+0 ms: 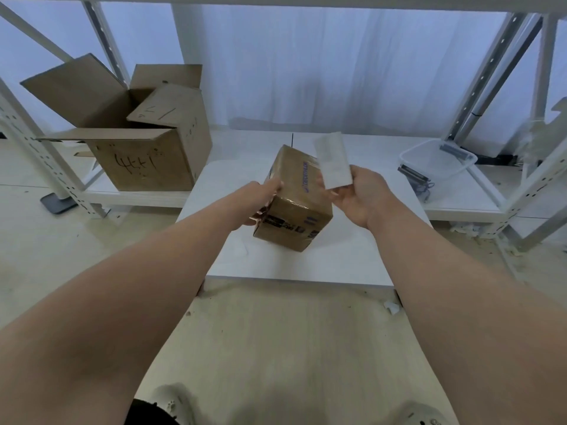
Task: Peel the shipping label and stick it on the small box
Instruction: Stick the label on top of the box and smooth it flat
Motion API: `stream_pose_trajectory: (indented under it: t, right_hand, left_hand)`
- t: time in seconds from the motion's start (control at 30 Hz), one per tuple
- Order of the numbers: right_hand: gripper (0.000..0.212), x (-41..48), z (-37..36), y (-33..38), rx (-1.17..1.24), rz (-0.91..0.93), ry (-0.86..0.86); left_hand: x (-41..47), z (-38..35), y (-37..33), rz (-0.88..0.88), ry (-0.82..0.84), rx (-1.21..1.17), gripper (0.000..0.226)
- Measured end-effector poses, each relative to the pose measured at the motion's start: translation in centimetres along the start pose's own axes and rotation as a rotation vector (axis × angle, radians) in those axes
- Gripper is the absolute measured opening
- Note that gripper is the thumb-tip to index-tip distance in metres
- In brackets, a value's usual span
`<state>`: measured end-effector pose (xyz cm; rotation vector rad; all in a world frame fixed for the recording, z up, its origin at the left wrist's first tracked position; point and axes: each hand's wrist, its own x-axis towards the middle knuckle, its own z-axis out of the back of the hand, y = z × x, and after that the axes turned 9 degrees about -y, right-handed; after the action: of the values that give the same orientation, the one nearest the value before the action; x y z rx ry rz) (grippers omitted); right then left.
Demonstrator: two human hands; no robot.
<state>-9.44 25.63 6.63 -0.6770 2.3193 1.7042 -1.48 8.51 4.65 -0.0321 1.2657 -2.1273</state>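
- While the right hand [359,197] faces palm up, its fingers [336,194] and thumb are closed in a pinch on the lower end of the shipping label [333,159].
- That label is a plain white strip that stands up and leans away from the person, with its upper end free.
- From this view the strip overlaps the right top edge of the small box [294,207]; whether the 2 touch cannot be told.
- The left hand [260,204] grips the box's left side, its fingers [275,184] curled over the far upper edge and the thumb side low near the front.
- The brown, taped box, with blue print on top, is tilted, 1 corner pointing down at the counter [306,268]; whether that corner rests on it is unclear.
- The box sits between the 2 hands, above the middle of the white counter.
- To the left, a large open carton [144,154] with handwriting on its front stands on a low white shelf [138,197], flaps spread.
- To the right, a clear plastic tub [435,162] lies tilted on the shelf, dark items beside it.
- Behind everything hangs a pale curtain [306,62].
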Motion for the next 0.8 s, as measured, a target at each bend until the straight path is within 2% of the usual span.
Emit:
stream_pose_trajectory:
  t: [0.07,0.13,0.2,0.37,0.53,0.67,0.8]
  right_hand:
    - [0.02,0.8,0.3,-0.1,-0.062,0.079,-0.146]
    - [0.014,1.3,0.8,-0.3,-0.203,0.084,-0.195]
    - [0.015,1.4,1.1,-0.7,-0.291,0.038,-0.151]
    - [0.021,0.4,0.9,-0.7,-0.349,-0.032,0.079]
    - [0.015,-1.2,1.8,0.1,-0.589,-0.061,0.151]
    - [0.012,-2.3,2.6,-0.1,-0.723,-0.067,0.137]
    - [0.012,-3.1,2.5,0.0,-0.781,0.115,-0.038]
  left_hand:
    - [0.2,0.5,0.4,-0.036,-0.012,0.012,0.044]
    - [0.1,0.8,0.7,-0.068,0.008,0.031,0.051]
    - [-0.1,1.0,1.0,-0.085,0.063,0.037,0.06]
    - [-0.7,0.9,1.0,-0.142,0.139,0.106,0.061]
    - [-1.8,1.0,1.2,-0.174,0.206,0.154,0.067]
    - [-3.2,1.0,0.8,-0.211,0.235,0.225,0.066]
    - [-4.6,0.4,1.2,-0.27,0.209,0.397,0.064]
